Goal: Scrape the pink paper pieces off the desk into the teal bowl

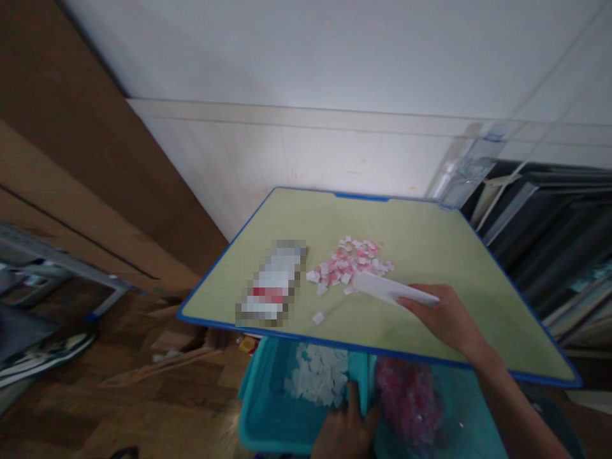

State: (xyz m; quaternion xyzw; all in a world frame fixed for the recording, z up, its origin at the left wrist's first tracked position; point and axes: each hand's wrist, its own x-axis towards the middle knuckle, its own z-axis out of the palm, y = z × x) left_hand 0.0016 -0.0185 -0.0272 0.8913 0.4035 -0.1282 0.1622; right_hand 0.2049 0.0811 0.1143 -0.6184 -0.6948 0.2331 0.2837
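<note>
Paper pieces (345,264) heaped | right hand (442,312) pinching white card (382,288) | left hand (345,428): grip unclear

No lettering can be read here! On the table (430,255), toward its near left corner, a slab (280,268) is blurred into blocks, its red band (268,294) yielding no words; mid-table, the paper bits (347,262) show pinkish tints, nothing legible.
</note>
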